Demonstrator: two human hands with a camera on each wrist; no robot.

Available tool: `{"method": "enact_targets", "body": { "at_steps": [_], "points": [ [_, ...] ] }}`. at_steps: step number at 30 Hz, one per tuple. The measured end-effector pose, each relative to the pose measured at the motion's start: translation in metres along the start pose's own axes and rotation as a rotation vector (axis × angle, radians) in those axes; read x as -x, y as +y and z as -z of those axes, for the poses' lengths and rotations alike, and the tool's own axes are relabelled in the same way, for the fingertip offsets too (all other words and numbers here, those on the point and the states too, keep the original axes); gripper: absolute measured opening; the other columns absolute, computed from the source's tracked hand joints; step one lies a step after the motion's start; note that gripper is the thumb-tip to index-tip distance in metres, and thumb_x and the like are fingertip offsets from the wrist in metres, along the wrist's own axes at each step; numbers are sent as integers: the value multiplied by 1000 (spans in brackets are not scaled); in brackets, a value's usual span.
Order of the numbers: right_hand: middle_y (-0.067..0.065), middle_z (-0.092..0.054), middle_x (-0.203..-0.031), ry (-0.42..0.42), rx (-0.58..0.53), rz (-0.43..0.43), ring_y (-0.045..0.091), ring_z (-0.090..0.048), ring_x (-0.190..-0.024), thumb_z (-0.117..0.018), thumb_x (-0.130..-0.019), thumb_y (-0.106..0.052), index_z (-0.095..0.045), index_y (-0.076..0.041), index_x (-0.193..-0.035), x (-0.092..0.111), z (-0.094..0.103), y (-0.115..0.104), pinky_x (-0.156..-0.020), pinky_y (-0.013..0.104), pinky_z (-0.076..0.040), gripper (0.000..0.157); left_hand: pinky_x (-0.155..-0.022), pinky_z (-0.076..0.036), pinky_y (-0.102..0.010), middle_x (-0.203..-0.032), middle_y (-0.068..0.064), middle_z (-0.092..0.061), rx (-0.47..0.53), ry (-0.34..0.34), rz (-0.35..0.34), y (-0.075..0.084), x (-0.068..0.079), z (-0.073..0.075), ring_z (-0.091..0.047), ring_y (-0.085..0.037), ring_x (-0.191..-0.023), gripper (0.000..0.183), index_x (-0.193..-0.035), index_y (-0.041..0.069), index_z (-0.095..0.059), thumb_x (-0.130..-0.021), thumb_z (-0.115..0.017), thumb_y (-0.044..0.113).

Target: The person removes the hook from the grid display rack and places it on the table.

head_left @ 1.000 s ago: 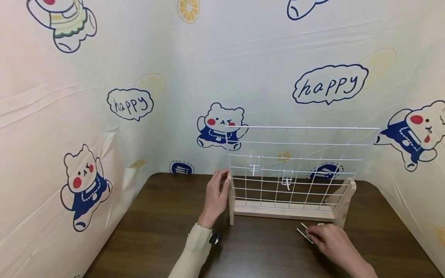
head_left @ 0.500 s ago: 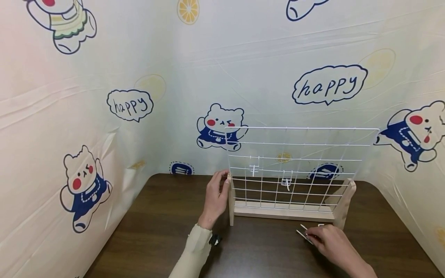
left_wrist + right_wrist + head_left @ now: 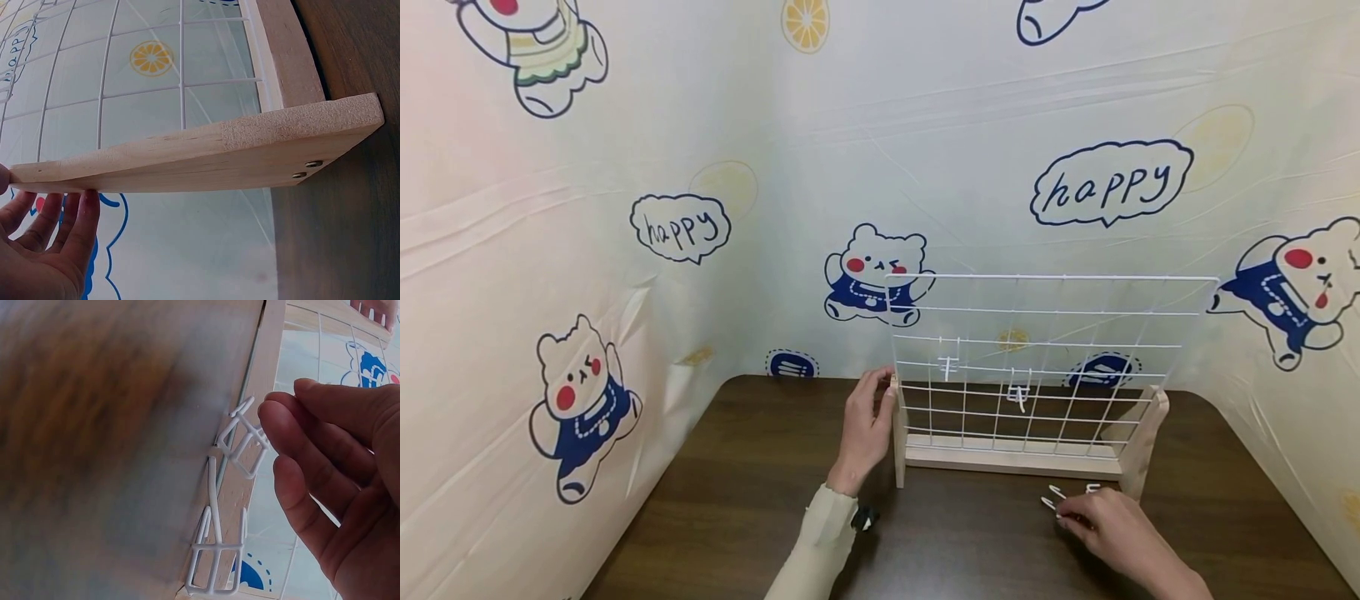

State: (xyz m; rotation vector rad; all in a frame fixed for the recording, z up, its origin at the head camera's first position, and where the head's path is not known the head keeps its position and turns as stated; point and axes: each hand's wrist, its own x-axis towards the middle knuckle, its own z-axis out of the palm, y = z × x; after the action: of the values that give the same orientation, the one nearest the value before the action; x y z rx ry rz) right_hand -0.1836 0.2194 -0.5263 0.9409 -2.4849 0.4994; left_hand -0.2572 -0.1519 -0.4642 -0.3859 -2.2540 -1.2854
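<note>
At the left, the person's left hand, below which come a pale sleeve and a small black object at the wrist, grips the upper part of the left end board of a rack, thumb at the edge and the other fingertips against the outer face. The board is light, bare wood, rough-grained along its edge, with two metal screws low on the outer side. The rack stands upright on the dark brown bench, just right of this hand and beyond the right one; its wire panel is a thin white grid, set above a pale wooden crosspiece. Two white wire hooks hang on the grid: the left hook nearer the left hand, the right hook a little lower. Farther right, in front of the crosspiece, the right hand pinches a tilted hook with thumb and fingertips; the exact contact is hidden. It is glossy white, with bent prongs joined by a boxy frame. Just beyond that hand lies a loose hook of similar shape, its long peg sticking out, near the right end board.
</note>
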Motion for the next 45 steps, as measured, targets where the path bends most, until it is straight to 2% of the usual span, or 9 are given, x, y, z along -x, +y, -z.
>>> {"method": "enact_targets", "body": {
  "at_steps": [10,24,36,45],
  "points": [
    [-21,-72,-75,-95,-77,-21,-13,-55,-67,-87,-77,-13,-78,-23,-80,0,2,-2,-55,20,-45,14,-83,-60,-31,-125,-9,-67,4,8,-20,0,1,0,-68,-22,-108,30,-135,9,-62,-109,-50,17],
    [-18,-75,-78,-206,-86,-57,-7,-63,-70,-86,-80,-16,-81,-23,-83,-1,4,-2,-58,25,-50,9,-86,-61,-34,-127,-9,-67,14,8,-33,2,0,0,-68,-22,-110,30,-136,9,-62,-109,-50,17],
    [-19,-75,-78,-204,-115,7,-8,-64,-70,-87,-79,-13,-81,-25,-80,0,1,4,-58,22,-50,13,-85,-61,-33,-126,-10,-67,18,10,-33,2,-1,1,-69,-23,-110,30,-135,9,-62,-110,-50,17],
    [-22,-74,-76,-168,-113,62,-11,-62,-69,-87,-77,-12,-80,-27,-79,3,-3,7,-56,16,-46,17,-82,-61,-32,-126,-11,-67,14,11,-50,1,0,1,-70,-23,-108,29,-135,8,-62,-109,-51,16]
  ]
}}
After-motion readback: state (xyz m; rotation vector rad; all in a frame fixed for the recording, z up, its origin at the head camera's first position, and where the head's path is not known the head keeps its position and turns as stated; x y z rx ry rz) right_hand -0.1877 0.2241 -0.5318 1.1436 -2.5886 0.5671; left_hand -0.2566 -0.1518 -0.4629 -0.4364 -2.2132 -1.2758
